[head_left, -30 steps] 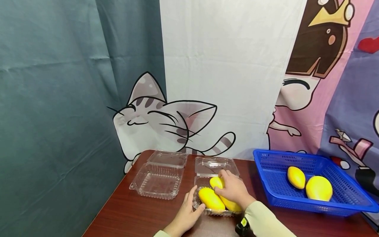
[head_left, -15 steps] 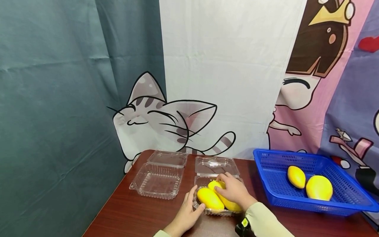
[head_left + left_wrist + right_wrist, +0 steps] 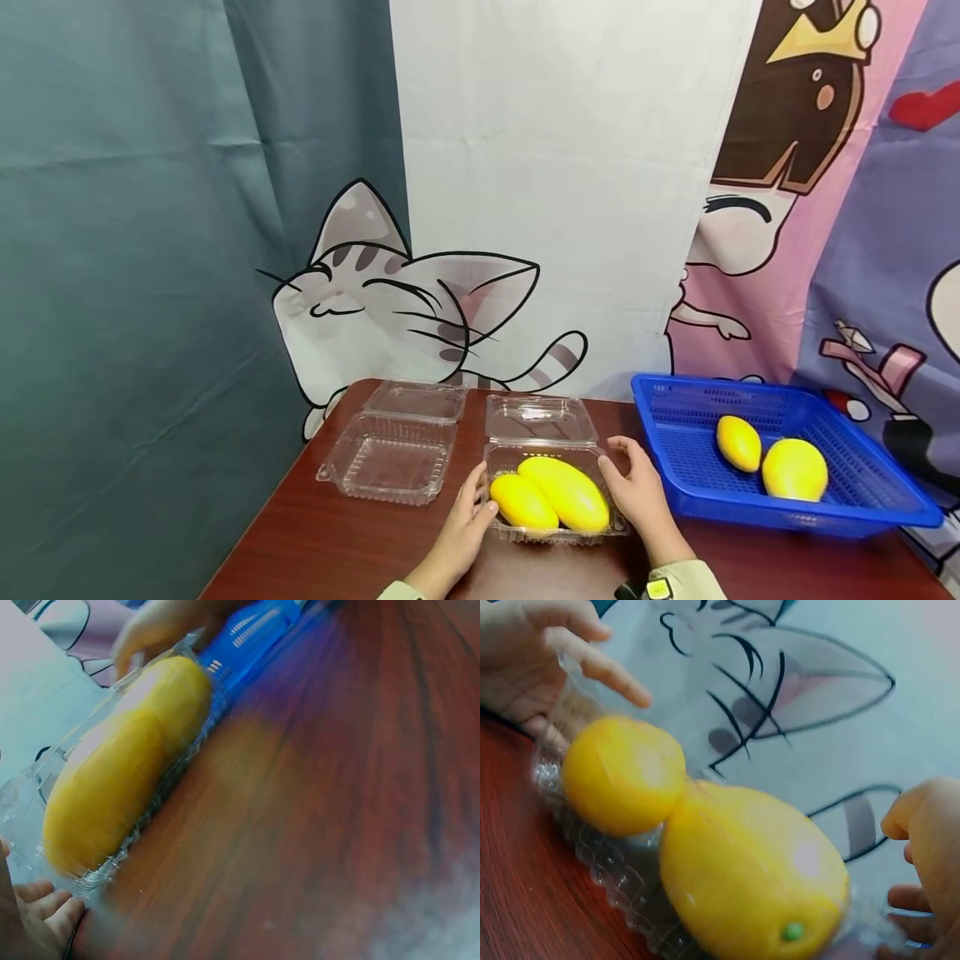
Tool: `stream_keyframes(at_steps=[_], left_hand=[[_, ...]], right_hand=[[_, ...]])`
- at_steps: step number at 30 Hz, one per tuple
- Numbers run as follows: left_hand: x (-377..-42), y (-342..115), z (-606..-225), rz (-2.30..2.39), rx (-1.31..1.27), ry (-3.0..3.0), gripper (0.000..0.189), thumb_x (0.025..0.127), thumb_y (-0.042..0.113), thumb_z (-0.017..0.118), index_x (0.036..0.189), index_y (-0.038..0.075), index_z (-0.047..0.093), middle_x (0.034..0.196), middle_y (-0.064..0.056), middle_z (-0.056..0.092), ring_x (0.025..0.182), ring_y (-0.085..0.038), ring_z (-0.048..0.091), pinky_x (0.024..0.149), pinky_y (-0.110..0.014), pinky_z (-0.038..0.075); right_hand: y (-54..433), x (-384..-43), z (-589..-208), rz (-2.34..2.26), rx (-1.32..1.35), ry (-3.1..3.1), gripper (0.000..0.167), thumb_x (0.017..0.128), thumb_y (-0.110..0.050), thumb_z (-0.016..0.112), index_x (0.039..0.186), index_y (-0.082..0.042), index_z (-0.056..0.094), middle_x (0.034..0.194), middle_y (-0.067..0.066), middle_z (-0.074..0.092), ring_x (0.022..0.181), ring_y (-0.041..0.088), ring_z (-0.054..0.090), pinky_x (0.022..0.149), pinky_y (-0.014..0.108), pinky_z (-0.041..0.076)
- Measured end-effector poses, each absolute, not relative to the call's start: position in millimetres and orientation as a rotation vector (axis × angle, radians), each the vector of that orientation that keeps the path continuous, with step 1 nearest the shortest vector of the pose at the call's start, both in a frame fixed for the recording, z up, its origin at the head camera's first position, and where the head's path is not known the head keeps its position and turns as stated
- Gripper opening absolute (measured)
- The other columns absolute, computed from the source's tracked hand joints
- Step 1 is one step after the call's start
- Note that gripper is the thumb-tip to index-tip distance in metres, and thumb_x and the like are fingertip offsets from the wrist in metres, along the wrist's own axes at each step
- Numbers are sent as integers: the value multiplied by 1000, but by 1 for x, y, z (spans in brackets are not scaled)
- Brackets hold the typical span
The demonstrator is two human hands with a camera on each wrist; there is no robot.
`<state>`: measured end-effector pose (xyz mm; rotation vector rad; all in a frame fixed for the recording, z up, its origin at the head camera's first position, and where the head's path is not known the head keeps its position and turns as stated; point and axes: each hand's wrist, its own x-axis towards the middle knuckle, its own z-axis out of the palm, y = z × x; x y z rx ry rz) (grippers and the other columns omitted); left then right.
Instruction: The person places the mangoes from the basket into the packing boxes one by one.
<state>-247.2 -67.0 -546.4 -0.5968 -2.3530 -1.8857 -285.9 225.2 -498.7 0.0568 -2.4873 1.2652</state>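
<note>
Two yellow mangoes, a smaller left mango (image 3: pixel 523 503) and a larger right mango (image 3: pixel 567 493), lie side by side in a clear plastic clamshell box (image 3: pixel 551 537). Its lid (image 3: pixel 542 418) is folded back behind it. My left hand (image 3: pixel 459 527) rests along the box's left wall, thumb near the front corner. At the right wall is my right hand (image 3: pixel 639 498), off the mangoes, its fingers loosely bent beside the rim. The right wrist view shows a green stem spot on the nearer mango (image 3: pixel 757 870) and my left hand (image 3: pixel 536 667) across the box.
Left of the box, a second clear clamshell box (image 3: pixel 393 458) stands with its lid raised back. A blue basket (image 3: pixel 787 517) on the right holds a smaller mango (image 3: pixel 738 443) and a rounder one (image 3: pixel 795 469). The brown table's (image 3: pixel 300 550) left edge runs diagonally. A printed curtain hangs behind.
My right hand has let go of the right mango and moved right to the box's side wall. Both mangoes now lie slightly further left in the view. My left hand stays by the left wall.
</note>
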Motion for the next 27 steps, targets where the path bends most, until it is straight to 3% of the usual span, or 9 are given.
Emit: stream_keyframes(at_steps=[5,8,10,15,18,21,24,27], left_hand=[[-251,-70,-546,-2060,-692,-2220,61,107,13,40,159,-3,13,157,-37,21,144,-52,28,112,-31,34],[-252,-69,-546,-2095,-690,-2176,59,106,11,38,157,-7,13,154,-39,25,141,-54,31,106,-19,33],[-253,-69,-545,-2109,-660,-2154,58,106,11,38,156,-8,15,151,-39,31,139,-52,36,104,-18,35],[-252,-68,-543,-2136,-558,-2108,55,105,10,41,154,-9,22,132,-33,50,114,-36,57,90,-26,49],[-253,-67,-543,-2145,-515,-2117,54,105,9,42,152,-11,26,122,-27,53,100,-25,57,84,-27,50],[-255,-66,-543,-2142,-474,-2155,53,105,11,43,151,-11,29,127,-27,52,110,-28,55,92,-28,48],[-256,-65,-543,-2203,-421,-2157,54,106,14,43,151,-11,29,139,-32,48,129,-41,48,107,-39,42],[-260,-65,-544,-2301,-385,-2133,55,108,17,41,153,-11,27,148,-32,44,140,-46,38,115,-53,32]], right_hand=[[233,-289,-514,1786,-25,-2345,41,104,-11,54,141,2,42,135,28,55,109,28,62,80,32,54],[236,-290,-523,1979,-31,-2253,43,102,-4,51,142,1,38,132,27,56,97,17,63,71,26,52],[238,-290,-528,2059,-11,-2194,47,98,2,50,143,2,36,123,23,58,88,12,62,65,23,49],[237,-286,-533,2197,74,-2048,60,85,14,45,143,6,31,102,10,53,70,10,49,52,16,36],[235,-283,-532,2256,78,-2025,65,83,14,41,146,7,27,94,7,49,63,8,41,49,16,31],[232,-281,-532,2199,10,-2108,64,88,6,44,150,6,27,90,4,48,61,7,39,49,17,32],[229,-280,-533,2051,-78,-2255,57,96,-5,48,150,5,33,86,2,47,63,8,42,53,20,37],[227,-279,-536,1919,-130,-2363,50,100,-11,51,147,5,43,85,4,50,66,10,45,58,23,41]])
